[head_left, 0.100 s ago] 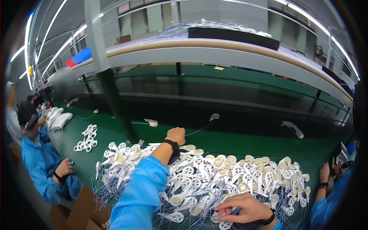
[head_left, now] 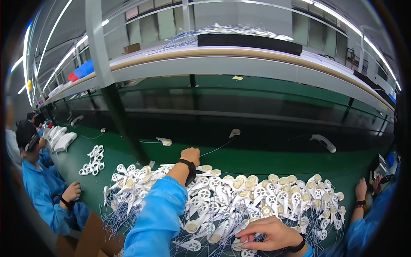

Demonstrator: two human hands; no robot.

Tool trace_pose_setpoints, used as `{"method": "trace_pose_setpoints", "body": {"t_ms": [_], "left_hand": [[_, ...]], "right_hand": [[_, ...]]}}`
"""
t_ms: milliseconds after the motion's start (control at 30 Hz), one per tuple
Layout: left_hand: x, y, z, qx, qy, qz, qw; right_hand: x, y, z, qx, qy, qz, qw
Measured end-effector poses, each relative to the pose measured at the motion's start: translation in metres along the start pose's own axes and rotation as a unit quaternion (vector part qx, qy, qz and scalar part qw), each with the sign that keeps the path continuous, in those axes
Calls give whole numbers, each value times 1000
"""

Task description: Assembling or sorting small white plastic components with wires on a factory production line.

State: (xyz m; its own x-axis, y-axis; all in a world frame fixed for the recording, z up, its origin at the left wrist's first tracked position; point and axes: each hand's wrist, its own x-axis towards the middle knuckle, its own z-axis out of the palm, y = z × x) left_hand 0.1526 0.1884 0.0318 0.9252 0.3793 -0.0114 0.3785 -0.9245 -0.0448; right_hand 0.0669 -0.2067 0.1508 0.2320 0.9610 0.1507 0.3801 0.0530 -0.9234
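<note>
Nothing shifted: left hand (head_left: 191, 154) outstretched, right hand (head_left: 269, 233) splayed on white parts (head_left: 239, 195).

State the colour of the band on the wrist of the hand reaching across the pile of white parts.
Black: the wristband on the left hand, clearest in the head view.

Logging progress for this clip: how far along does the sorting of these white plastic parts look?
Early, it seems. Possibly done: a small group of parts lies apart on the green belt. In hand: the left hand reaches past the far edge of the big pile; whether it grips anything is unclear. The right hand rests spread on the near parts. Left: nearly the whole tangled pile.
</note>
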Motion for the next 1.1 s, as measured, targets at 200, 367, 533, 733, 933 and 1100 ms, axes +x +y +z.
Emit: {"method": "trace_pose_setpoints", "body": {"t_ms": [200,367,533,733,933,1100], "left_hand": [[19,22,2,-35,7,3,999],[20,21,-13,-190,-1,26,982],[-10,35,-78,-560,-34,69,825],[-98,52,-148,-635,-110,150,750],[-196,14,-161,-572,-188,147,785],[-260,-31,-165,-480,-212,125,842]], "right_hand": [[-10,-8,-7,-11,30,-23,999],[-12,-4,-15,5,45,-44,998],[-15,-9,-19,10,65,-61,996],[-24,-2,-27,-8,79,-92,993],[-25,-2,-27,-4,97,-108,989],[-24,-10,-31,-12,87,-81,993]]}}
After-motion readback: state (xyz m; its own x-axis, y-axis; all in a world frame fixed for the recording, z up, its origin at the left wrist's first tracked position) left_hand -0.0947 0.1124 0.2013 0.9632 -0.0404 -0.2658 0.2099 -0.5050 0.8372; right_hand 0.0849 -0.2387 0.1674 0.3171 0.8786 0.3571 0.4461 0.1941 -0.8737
